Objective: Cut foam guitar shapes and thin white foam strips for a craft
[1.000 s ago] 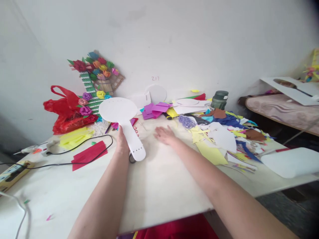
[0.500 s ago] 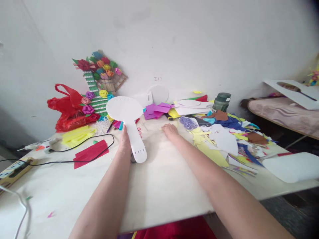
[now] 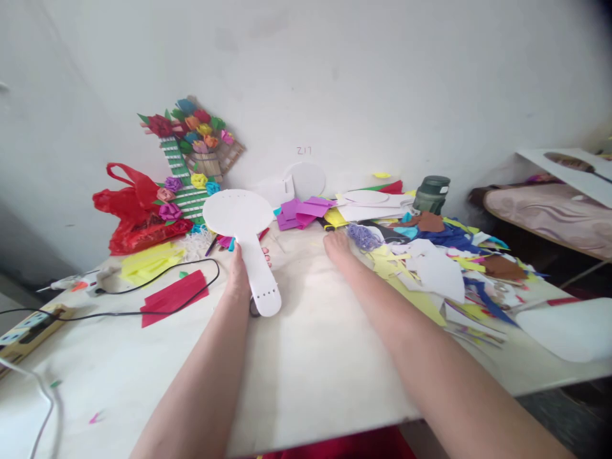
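Note:
My left hand [image 3: 238, 271] grips a white paddle-shaped cutout [image 3: 239, 217] by its handle, thumb on the near side and fingertips showing past the far edge. The cutout has a round head and a straight handle, with small holes at both ends. It is held up, tilted, over the table. My right hand [image 3: 337, 247] is stretched to the back of the table, beside a bundle of purple yarn [image 3: 363, 236] and just in front of a small black-and-yellow item [image 3: 328, 227]. The back of the hand hides its fingers, so any grip is out of sight.
Paper scraps [image 3: 433, 268] cover the right side, near a green bottle [image 3: 431, 194]. Purple paper [image 3: 303, 211] lies at the back. On the left are a red bag [image 3: 136, 217], a paper-flower decoration [image 3: 186, 172], red paper [image 3: 174, 296], a black cord [image 3: 167, 312] and a power strip [image 3: 33, 328].
My right hand has moved slightly right and farther back, toward the yarn and the black-and-yellow item; its fingers have gone from view. My left hand still holds the paddle-shaped cutout, nearly unmoved.

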Motion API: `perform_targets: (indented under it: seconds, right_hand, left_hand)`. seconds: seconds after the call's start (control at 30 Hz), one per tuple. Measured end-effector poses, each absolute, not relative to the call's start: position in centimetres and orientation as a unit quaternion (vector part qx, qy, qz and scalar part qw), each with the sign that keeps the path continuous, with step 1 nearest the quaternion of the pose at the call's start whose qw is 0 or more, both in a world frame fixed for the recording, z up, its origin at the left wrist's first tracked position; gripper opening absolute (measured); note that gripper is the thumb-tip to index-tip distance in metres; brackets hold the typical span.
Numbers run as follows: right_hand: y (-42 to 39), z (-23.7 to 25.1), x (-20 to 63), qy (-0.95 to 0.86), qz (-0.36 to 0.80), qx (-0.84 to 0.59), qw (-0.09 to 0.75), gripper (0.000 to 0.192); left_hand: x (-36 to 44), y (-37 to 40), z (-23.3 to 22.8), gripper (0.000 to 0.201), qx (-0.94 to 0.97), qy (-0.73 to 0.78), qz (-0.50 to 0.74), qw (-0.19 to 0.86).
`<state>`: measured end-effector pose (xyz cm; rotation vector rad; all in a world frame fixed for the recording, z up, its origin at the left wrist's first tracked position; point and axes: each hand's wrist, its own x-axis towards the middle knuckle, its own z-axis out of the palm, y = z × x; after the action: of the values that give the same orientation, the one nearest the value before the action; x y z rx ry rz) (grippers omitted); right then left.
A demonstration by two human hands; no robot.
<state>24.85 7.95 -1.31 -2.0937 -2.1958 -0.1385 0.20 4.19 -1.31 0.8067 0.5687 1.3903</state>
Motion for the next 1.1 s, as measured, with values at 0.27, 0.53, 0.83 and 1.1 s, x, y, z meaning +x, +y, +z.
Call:
perform_targets:
  seconds: [0.27, 0.53, 0.83, 1.1]
  right_hand:
    - [7.2, -3.3, 21.5, -0.790, 0.023, -0.609, 0.072, 0.056]
    - [6.4, -3.2, 27.0, -0.587, -0.065, -0.806, -0.020, 0.062]
    - [5.9, -3.9, 25.3, -0.643, -0.071, -0.760, 0.066, 0.054]
    - [4.1, -1.8, 19.0, -0.711, 0.194, -0.572, 0.361, 0.042]
  left_hand:
    - [0.3, 4.2, -1.3, 0.062, 0.360, 0.271, 0.601, 0.660]
    - [0.8, 3.7, -1.0, 0.064, 0.362, 0.246, 0.603, 0.667]
    - [0.5, 4.0, -1.3, 0.057, 0.358, 0.255, 0.612, 0.658]
    - [1.1, 3.1, 0.0, 0.052, 0.335, 0.248, 0.646, 0.640]
